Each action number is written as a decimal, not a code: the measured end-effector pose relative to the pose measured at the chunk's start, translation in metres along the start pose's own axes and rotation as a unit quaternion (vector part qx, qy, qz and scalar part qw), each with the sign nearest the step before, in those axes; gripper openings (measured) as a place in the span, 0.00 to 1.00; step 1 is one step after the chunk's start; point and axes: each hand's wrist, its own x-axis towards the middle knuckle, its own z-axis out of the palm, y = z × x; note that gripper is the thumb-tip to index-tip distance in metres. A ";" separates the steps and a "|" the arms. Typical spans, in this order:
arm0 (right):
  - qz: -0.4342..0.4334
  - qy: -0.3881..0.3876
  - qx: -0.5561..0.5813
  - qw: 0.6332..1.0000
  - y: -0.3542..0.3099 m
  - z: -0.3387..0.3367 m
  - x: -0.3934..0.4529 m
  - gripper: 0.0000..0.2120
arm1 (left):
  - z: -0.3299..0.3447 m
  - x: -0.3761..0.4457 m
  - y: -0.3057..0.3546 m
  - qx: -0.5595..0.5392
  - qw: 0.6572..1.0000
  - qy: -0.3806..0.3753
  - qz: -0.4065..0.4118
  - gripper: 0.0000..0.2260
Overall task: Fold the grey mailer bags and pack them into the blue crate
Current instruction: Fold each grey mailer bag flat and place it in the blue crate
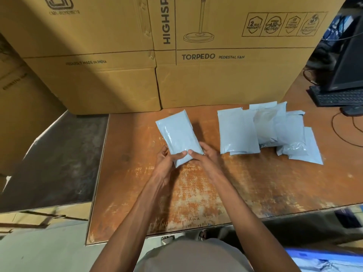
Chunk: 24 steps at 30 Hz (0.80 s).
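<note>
Hands: your left hand [167, 158] and right hand [204, 156] pinch the folded grey mailer bag [179, 135].
Advice: keep thumbs on the crease, then carry it to the blue crate [322, 260].

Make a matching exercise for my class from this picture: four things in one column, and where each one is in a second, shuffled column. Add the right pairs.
Things
1. held grey mailer bag
2. pile of grey mailer bags
3. black keyboard
4. pedestal fan cartons

Places
A. at the table's far right edge, below a monitor
B. stacked along the back of the table
C. gripped at its near end by the left hand and right hand
D. lying on the table's right part

Pairs: 1-C, 2-D, 3-A, 4-B
</note>
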 end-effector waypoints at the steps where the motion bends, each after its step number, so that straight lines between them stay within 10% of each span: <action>1: -0.005 0.013 0.006 1.000 -0.002 0.003 0.000 0.14 | 0.000 0.000 0.000 0.007 1.000 0.006 0.004 0.25; 9: -0.001 0.040 -0.047 0.998 -0.006 -0.020 0.017 0.15 | -0.022 0.007 -0.003 0.088 0.940 0.230 0.236 0.18; 16: -0.006 0.031 -0.170 0.985 0.011 -0.036 0.029 0.20 | -0.027 0.017 -0.023 0.447 0.839 0.074 0.301 0.18; 20: -0.129 0.015 -0.479 0.868 0.035 -0.052 0.032 0.22 | -0.024 0.024 -0.032 0.642 0.706 0.006 0.297 0.24; 24: -0.257 0.064 -0.547 0.794 0.043 -0.040 0.016 0.19 | -0.025 0.029 -0.040 0.714 0.638 -0.005 0.287 0.29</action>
